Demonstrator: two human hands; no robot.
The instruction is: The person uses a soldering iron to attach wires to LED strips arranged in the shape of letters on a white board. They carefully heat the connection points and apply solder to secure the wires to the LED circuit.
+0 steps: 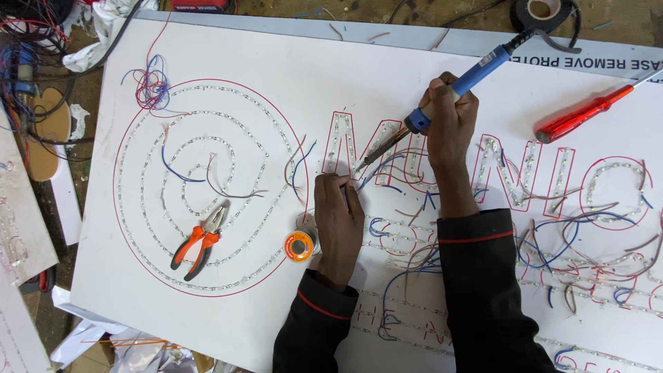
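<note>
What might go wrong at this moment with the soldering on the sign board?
The soldering iron in the right hand has its tip close to the left hand fingertips, so a burn seems possible. Loose blue wires lie crowded around the joint and might get scorched.

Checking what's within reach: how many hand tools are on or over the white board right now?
3: a blue soldering iron in the right hand, orange-handled pliers inside the circle, a red screwdriver at upper right. Others may lie out of view.

The white sign board [345,69] bears pliers [200,242], a solder spool [299,246] and a red screwdriver [583,114].
</note>
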